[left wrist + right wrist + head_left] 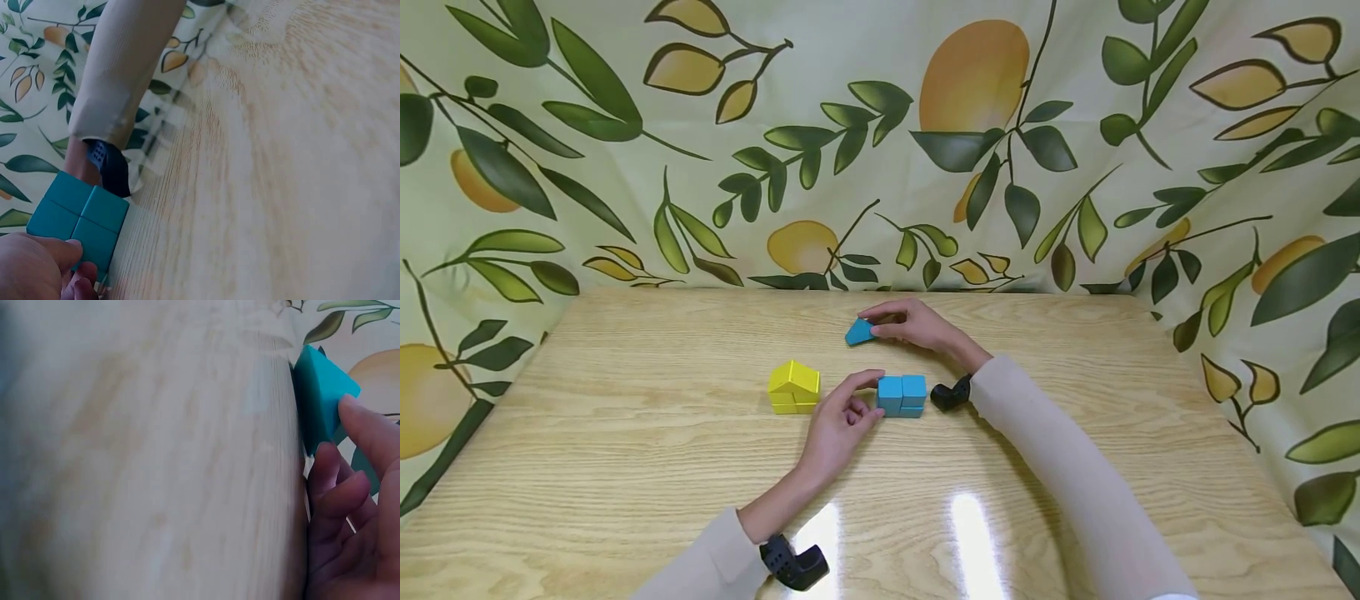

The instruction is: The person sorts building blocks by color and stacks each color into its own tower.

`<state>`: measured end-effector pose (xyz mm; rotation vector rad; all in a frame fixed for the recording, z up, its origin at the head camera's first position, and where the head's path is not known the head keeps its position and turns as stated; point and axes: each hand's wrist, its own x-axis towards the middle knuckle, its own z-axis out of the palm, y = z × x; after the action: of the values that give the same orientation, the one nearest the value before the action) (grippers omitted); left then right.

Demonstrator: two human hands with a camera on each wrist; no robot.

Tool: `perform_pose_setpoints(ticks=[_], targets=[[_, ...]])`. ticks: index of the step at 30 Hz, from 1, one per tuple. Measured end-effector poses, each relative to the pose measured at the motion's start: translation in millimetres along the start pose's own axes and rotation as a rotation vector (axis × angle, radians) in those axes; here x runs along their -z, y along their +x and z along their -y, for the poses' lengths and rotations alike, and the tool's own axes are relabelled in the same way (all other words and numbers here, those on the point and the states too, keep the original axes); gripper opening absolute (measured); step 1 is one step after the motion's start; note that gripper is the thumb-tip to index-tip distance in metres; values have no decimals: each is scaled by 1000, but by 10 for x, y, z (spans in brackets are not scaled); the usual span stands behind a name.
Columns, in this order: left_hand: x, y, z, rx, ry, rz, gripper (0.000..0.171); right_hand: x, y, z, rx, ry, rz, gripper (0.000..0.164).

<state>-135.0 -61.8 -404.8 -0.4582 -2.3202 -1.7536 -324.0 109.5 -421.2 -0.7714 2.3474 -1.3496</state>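
Near the middle of the table, several light-blue blocks stand together in a small stack. My left hand grips the left side of that stack, its thumb on the front and the index finger at the back; the left wrist view shows the thumb on the blue faces. Farther back, my right hand pinches a blue triangular block between thumb and fingers. In the right wrist view, this triangular block is close to the tabletop.
Left of the blue stack stands a yellow block house with a pointed top. The wooden table meets a leaf-patterned cloth at the back and sides. Black wrist devices sit on both sleeves, the right one close to the blue stack.
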Motion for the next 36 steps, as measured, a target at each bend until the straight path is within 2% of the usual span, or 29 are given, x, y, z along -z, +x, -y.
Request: perform_pose_setpoints(ticks=[8,19,25,29,36], targets=[[1,1,-14,2,11,-3,45,-7,-11,-49,72,-138,-21,32],[-2,6,-35,25,5,8,45,-70,-73,-89,123,-137,-82,38],[1,4,-29,27,-2,13,46,-94,-73,-82,123,-131,-94,45],[-3,3,-12,27,-1,11,46,-103,-60,-83,127,-129,-105,43],[-72,12,313,33,12,-5,51,-93,-72,-75,103,-84,-93,40]])
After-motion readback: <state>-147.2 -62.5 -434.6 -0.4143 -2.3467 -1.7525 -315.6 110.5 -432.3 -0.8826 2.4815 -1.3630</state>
